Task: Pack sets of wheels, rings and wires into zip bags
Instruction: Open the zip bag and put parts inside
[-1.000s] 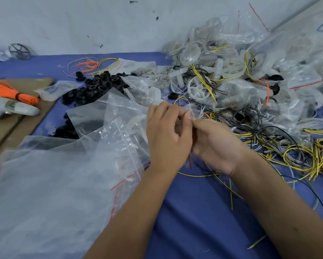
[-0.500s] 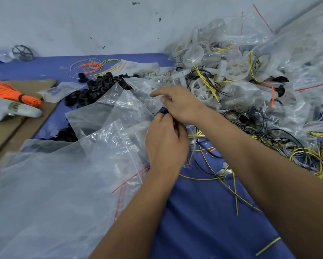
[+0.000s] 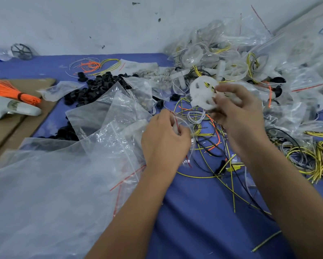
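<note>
- Head view, nearest first: two bare forearms reach in from the bottom edge over a blue cloth, with a loose yellow wire piece lying low on the right.
- At the lower left spreads a heap of empty zip bags, clear and crinkled, with thin red seal strips.
- The left hand has its fingers curled tight, pinching the mouth of a small zip bag; a red seal line runs by the fingertips, and the bag's lower edge hangs below the hand.
- Just beyond, the right hand is raised, its fingers curled around the edge of a white wheel. The wheel is a flat spoked disc with cut-out holes, blurred, tilted toward the camera and held above the cloth.
- Under and between the hands lies a tangle of loose wires, yellow, black, orange and white.
- Farther left, a pile of black rings sits on the cloth, beside a cardboard sheet carrying an orange wire bundle and a white handheld tool.
- At the far right, against the wall, packed bags of wheels and wires are heaped.
</note>
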A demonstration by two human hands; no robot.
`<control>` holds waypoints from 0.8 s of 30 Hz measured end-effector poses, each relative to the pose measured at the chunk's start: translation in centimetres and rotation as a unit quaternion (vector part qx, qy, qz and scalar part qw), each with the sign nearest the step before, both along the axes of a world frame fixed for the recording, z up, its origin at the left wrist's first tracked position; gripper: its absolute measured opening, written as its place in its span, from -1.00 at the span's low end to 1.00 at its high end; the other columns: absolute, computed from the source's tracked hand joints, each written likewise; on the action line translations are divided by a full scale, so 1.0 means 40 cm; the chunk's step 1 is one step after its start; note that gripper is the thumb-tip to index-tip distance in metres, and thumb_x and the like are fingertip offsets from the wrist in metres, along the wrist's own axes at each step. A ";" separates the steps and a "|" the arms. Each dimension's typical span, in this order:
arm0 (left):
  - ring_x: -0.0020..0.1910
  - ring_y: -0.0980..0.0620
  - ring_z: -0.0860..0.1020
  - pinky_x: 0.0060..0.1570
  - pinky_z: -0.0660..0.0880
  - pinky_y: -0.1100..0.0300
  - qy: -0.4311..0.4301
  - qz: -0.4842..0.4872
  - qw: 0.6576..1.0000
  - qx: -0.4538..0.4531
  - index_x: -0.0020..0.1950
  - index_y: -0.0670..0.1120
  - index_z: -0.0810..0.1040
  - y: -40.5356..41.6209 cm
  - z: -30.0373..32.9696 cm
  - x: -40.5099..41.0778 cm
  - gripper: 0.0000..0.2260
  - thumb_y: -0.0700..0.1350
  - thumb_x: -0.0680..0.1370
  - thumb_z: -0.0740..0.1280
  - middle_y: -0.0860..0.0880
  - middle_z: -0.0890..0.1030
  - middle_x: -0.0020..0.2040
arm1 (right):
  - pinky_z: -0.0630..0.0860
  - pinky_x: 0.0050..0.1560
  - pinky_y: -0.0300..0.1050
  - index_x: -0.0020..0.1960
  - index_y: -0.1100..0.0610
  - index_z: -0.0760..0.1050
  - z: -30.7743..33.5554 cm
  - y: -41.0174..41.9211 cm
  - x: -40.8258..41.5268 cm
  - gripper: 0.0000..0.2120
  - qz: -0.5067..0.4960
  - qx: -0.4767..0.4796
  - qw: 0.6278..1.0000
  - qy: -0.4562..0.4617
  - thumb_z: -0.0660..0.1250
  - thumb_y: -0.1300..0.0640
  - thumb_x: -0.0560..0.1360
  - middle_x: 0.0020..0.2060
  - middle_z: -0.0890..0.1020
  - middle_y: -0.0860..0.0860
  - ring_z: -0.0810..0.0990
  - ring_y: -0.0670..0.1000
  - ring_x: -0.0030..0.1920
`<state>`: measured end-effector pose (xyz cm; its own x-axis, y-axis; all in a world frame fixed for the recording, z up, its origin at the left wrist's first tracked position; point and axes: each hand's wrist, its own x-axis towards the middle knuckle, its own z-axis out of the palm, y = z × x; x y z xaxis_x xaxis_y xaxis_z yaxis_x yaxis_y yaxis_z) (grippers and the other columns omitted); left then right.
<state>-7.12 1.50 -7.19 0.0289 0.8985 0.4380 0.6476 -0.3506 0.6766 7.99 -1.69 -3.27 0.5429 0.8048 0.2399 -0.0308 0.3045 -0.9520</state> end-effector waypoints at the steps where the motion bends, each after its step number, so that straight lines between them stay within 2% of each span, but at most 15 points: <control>1: -0.25 0.01 0.38 -0.25 0.24 0.11 0.013 0.009 1.000 0.007 -0.18 0.05 0.39 0.001 0.004 -0.002 -0.85 0.01 0.43 0.35 0.07 0.53 -0.23 | 0.57 -0.28 -0.18 0.04 0.09 0.57 -0.005 -0.022 0.005 -0.81 0.032 0.012 0.996 0.079 0.28 0.34 0.62 -0.17 0.68 0.14 0.64 0.03 -0.30; 3: -0.29 -0.02 0.39 -0.29 0.26 0.11 0.032 0.017 0.999 0.017 -0.22 0.02 0.38 0.001 0.008 -0.001 -0.85 0.00 0.42 0.34 0.06 0.53 -0.28 | 0.55 -0.29 -0.23 0.14 0.17 0.47 -0.019 -0.054 0.016 -0.78 0.079 0.009 0.981 0.175 0.19 0.43 0.62 -0.10 0.69 0.25 0.66 0.05 -0.27; 4: -0.30 -0.03 0.41 -0.31 0.27 0.10 0.031 0.012 0.999 0.015 -0.23 0.01 0.39 0.000 0.007 -0.001 -0.85 -0.01 0.42 0.34 0.05 0.52 -0.32 | 0.55 -0.30 -0.25 0.17 0.25 0.44 -0.025 -0.065 0.019 -0.76 0.090 -0.002 0.980 0.177 0.16 0.48 0.60 -0.12 0.70 0.25 0.66 0.05 -0.28; 6: -0.32 -0.03 0.44 -0.31 0.32 0.07 0.007 -0.013 1.000 0.002 -0.24 -0.03 0.41 0.002 0.001 -0.002 -0.87 -0.06 0.42 0.34 0.04 0.49 -0.37 | 0.54 -0.34 -0.26 0.19 0.39 0.47 -0.030 -0.076 0.020 -0.73 0.096 -0.029 0.986 0.135 0.16 0.53 0.54 -0.17 0.70 0.22 0.65 0.03 -0.31; 8: -0.35 0.00 0.44 -0.27 0.38 0.05 -0.044 -0.044 0.998 -0.016 -0.25 -0.06 0.44 0.007 -0.005 -0.002 -0.87 -0.13 0.44 0.36 0.05 0.47 -0.41 | 0.54 -0.39 -0.26 0.11 0.42 0.52 -0.029 -0.082 0.015 -0.80 0.102 -0.049 0.989 0.100 0.21 0.52 0.53 -0.18 0.71 0.21 0.66 0.03 -0.35; 10: -0.39 0.07 0.41 -0.28 0.39 0.13 -0.112 -0.060 0.992 -0.023 -0.26 -0.09 0.46 0.012 -0.005 0.001 -0.85 -0.17 0.47 0.37 0.05 0.47 -0.43 | 0.49 -0.50 -0.23 0.03 0.34 0.56 -0.028 -0.082 0.007 -0.83 0.091 -0.071 0.992 0.044 0.24 0.49 0.55 -0.20 0.72 0.21 0.65 0.03 -0.41; 12: -0.41 0.15 0.39 -0.32 0.37 0.27 -0.190 -0.075 0.979 -0.026 -0.27 -0.11 0.48 0.012 -0.001 0.007 -0.84 -0.21 0.50 0.37 0.08 0.48 -0.42 | 0.40 -0.58 -0.22 -0.05 0.28 0.57 -0.035 -0.079 0.002 -0.82 0.067 -0.091 0.993 -0.029 0.25 0.48 0.56 -0.31 0.69 0.17 0.57 0.02 -0.51; 14: -0.42 0.20 0.38 -0.36 0.33 0.38 -0.251 -0.101 0.962 -0.026 -0.27 -0.09 0.47 0.007 0.007 0.013 -0.81 -0.24 0.53 0.35 0.14 0.45 -0.42 | 0.37 -0.58 -0.20 -0.10 0.25 0.58 -0.041 -0.081 0.002 -0.80 0.044 -0.108 0.990 -0.085 0.26 0.47 0.55 -0.39 0.66 0.16 0.52 0.05 -0.55; 16: -0.43 0.21 0.36 -0.39 0.32 0.39 -0.281 -0.125 0.951 -0.012 -0.26 -0.10 0.47 0.000 0.013 0.015 -0.80 -0.23 0.56 0.34 0.14 0.42 -0.40 | 0.41 -0.55 -0.16 -0.14 0.19 0.61 -0.045 -0.084 0.009 -0.81 0.010 -0.132 0.980 -0.147 0.29 0.39 0.55 -0.38 0.68 0.11 0.56 0.07 -0.54; 19: -0.41 0.19 0.39 -0.37 0.34 0.33 -0.280 -0.158 0.946 0.033 -0.21 -0.08 0.51 -0.011 0.022 0.014 -0.84 -0.21 0.57 0.35 0.14 0.46 -0.35 | 0.60 -0.33 -0.03 -0.16 0.09 0.66 -0.048 -0.086 0.012 -0.85 -0.053 -0.161 0.936 -0.309 0.37 0.23 0.55 -0.33 0.71 -0.02 0.67 0.01 -0.38; 21: -0.37 0.13 0.46 -0.31 0.36 0.32 -0.233 -0.175 0.952 0.096 -0.16 -0.06 0.56 -0.017 0.023 0.013 -0.89 -0.22 0.56 0.38 0.13 0.51 -0.30 | 0.61 -0.17 0.04 -0.14 0.11 0.67 -0.050 -0.085 -0.001 -0.89 -0.093 -0.152 0.894 -0.410 0.37 0.22 0.51 -0.33 0.69 -0.02 0.66 0.02 -0.31; 22: -0.34 0.10 0.47 -0.29 0.37 0.31 -0.199 -0.180 0.954 0.133 -0.14 -0.08 0.57 -0.020 0.023 0.013 -0.91 -0.23 0.54 0.39 0.10 0.52 -0.28 | 0.59 -0.14 0.03 -0.13 0.11 0.66 -0.049 -0.085 -0.010 -0.90 -0.108 -0.142 0.883 -0.434 0.37 0.22 0.48 -0.33 0.68 -0.01 0.64 0.02 -0.31; 24: -0.30 0.14 0.44 -0.24 0.37 0.31 -0.146 -0.190 0.952 0.190 -0.14 -0.13 0.59 -0.024 0.024 0.016 -0.93 -0.27 0.52 0.42 0.06 0.51 -0.27 | 0.55 -0.17 -0.07 -0.11 0.11 0.65 -0.042 -0.086 -0.026 -0.92 -0.109 -0.116 0.882 -0.443 0.38 0.22 0.45 -0.34 0.65 -0.06 0.60 -0.05 -0.34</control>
<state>-6.46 0.52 -6.22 0.1463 0.6224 0.7689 0.2290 -0.7775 0.5858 6.96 -5.15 -4.96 0.3729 0.7878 0.4903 0.7920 0.0051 -0.6105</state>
